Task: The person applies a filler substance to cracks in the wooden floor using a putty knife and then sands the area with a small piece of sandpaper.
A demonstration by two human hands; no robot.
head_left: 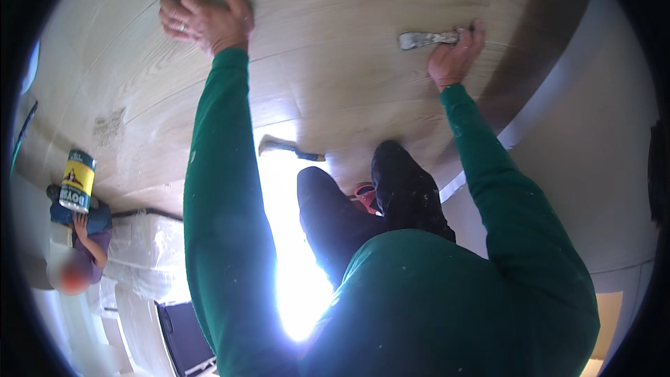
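My left hand [206, 19] rests on the wood-plank floor [335, 63] at the upper left, fingers spread and a ring on one of them; it holds nothing. At the upper right, my right hand [457, 57] is closed on a putty knife [426, 40] smeared with whitish residue. Its blade end points left, low over or touching the planks; I cannot tell which. A paintbrush [293, 151] with a dark handle lies on the floor in front of my knees, between my two arms.
A yellow and green paint can [77, 180] stands at the left. Beyond it is another person [87, 230], near plastic-wrapped goods [146, 244]. A pale wall [579, 167] runs along the right. Bright glare lies beside my knees. A rough grey patch [109, 126] marks the floor.
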